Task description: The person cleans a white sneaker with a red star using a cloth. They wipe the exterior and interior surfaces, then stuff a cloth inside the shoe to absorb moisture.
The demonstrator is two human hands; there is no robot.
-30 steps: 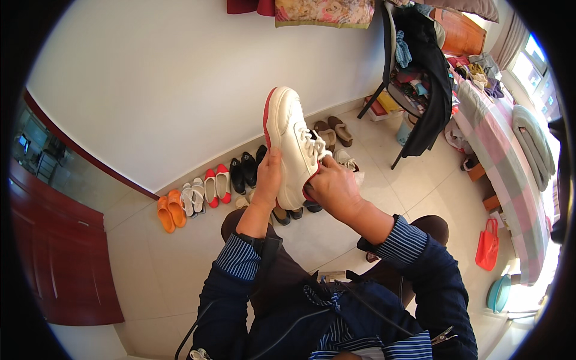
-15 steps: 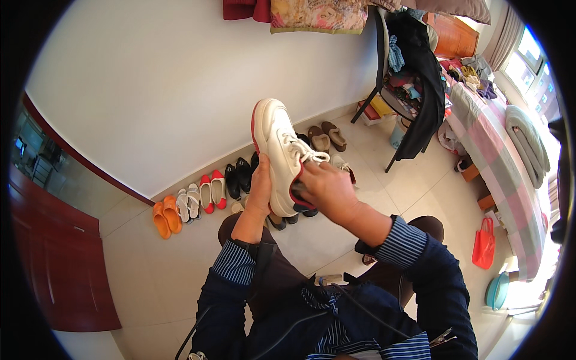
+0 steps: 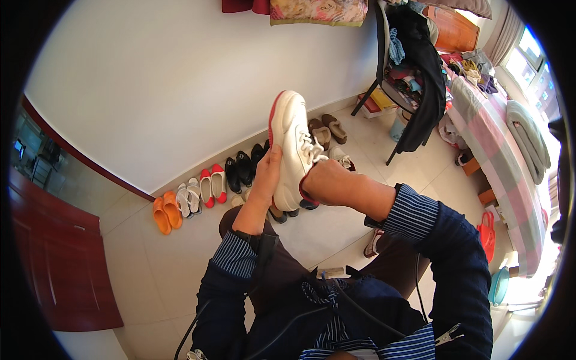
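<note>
A cream sneaker with a red sole edge and white laces is held up at a tilt, toe pointing away from me. My left hand grips it along its left side, thumb against the upper. At the shoe's opening is my right hand, pushed inside past the red-edged collar. Its fingers are hidden in the shoe, so whatever they hold, if anything, does not show.
Along the wall stands a row of shoes: orange clogs, grey sandals, red-toed flats, black shoes and brown slippers. A clothes-covered chair and a bed are at the right, a red bag beside the bed.
The sneaker and both hands have shifted slightly right and away. My right hand has gone deeper into the shoe; the dark patch seen by its fingers earlier is now out of sight.
</note>
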